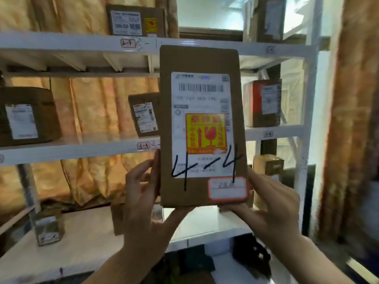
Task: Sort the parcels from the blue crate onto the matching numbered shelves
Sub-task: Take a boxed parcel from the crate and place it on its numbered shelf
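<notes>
Parcel (202, 128) marked 4-4 before white shelves (82, 149)
Both hands (143, 199) grip its lower corners; boxes (27, 115) line shelves, orange curtain (98, 111) behind

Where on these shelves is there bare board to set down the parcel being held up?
Both hands, left hand and right hand, hold the 4-4 parcel. Bare board: the middle shelf between the large box and the small box, and the lower shelf right of the small carton. The right-hand bays look tighter, each holding a box.
</notes>
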Tool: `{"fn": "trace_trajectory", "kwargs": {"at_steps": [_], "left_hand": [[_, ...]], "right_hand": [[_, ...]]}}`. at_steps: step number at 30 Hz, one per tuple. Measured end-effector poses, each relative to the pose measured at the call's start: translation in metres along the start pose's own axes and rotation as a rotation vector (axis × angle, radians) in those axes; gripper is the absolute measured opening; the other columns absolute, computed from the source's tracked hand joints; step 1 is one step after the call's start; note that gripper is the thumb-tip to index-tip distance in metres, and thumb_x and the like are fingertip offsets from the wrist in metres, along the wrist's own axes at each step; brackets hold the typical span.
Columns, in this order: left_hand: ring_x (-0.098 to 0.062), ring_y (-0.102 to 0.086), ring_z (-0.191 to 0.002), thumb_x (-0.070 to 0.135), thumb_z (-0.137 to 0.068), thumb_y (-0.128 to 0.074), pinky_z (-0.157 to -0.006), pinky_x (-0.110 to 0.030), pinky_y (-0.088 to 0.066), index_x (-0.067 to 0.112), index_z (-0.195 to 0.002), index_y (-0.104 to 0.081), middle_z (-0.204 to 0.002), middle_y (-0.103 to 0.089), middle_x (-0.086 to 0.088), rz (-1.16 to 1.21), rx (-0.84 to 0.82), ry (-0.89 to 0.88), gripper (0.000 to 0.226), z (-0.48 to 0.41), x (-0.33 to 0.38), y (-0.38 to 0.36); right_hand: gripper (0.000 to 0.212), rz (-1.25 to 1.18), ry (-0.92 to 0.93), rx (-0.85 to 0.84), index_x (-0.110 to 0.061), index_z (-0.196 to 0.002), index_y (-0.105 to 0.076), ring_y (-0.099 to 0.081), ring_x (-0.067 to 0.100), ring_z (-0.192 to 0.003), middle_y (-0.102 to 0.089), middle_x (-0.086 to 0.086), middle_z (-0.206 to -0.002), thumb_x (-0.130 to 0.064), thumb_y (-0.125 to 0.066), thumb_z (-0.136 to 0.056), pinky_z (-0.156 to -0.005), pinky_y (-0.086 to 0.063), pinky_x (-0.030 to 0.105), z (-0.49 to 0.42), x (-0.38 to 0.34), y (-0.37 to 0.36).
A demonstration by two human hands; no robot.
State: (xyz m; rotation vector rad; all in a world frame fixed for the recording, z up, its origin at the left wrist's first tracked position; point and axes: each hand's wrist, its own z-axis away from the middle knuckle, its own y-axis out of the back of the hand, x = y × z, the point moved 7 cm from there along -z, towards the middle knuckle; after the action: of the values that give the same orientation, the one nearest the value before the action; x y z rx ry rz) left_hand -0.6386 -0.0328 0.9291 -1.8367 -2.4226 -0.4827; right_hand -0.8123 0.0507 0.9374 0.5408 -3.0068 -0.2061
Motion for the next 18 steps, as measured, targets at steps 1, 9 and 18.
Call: {"fn": "trace_trajectory", "kwargs": {"at_steps": [1,9,18], "left_hand": [[0.009,-0.033,-0.121,0.064,-0.082,-0.048,-0.101,-0.003,-0.027,-0.010,-0.117,-0.058,-0.127,-0.038,0.001,0.026,-0.008,-0.007,0.082,0.002,0.004,-0.010],[-0.001,-0.042,-0.122,0.071,-0.083,-0.035,-0.099,-0.009,-0.032,0.000,-0.119,-0.060,-0.135,-0.044,-0.008,0.174,-0.132,0.123,0.084,0.017,0.011,-0.107],[0.011,-0.041,-0.115,0.040,-0.090,-0.053,-0.079,0.001,-0.042,0.022,-0.134,-0.047,-0.139,-0.039,0.013,0.149,-0.269,0.342,0.048,0.042,-0.022,-0.242]], "right_hand": [[0.072,0.020,0.006,-0.007,0.009,-0.109,-0.063,-0.059,0.008,-0.080,-0.074,0.004,-0.082,-0.058,-0.049,-0.088,-0.069,-0.045,0.014,0.003,0.004,0.009],[0.076,0.055,-0.099,-0.167,0.006,-0.122,-0.059,-0.071,0.015,-0.072,-0.075,0.006,-0.091,-0.059,-0.050,-0.085,-0.061,-0.059,0.026,0.036,0.084,0.035],[0.070,-0.020,-0.411,-0.466,-0.030,-0.142,-0.036,-0.050,-0.016,-0.071,-0.073,-0.012,-0.102,-0.069,-0.042,-0.084,-0.069,-0.034,-0.001,0.095,0.222,0.002]]}}
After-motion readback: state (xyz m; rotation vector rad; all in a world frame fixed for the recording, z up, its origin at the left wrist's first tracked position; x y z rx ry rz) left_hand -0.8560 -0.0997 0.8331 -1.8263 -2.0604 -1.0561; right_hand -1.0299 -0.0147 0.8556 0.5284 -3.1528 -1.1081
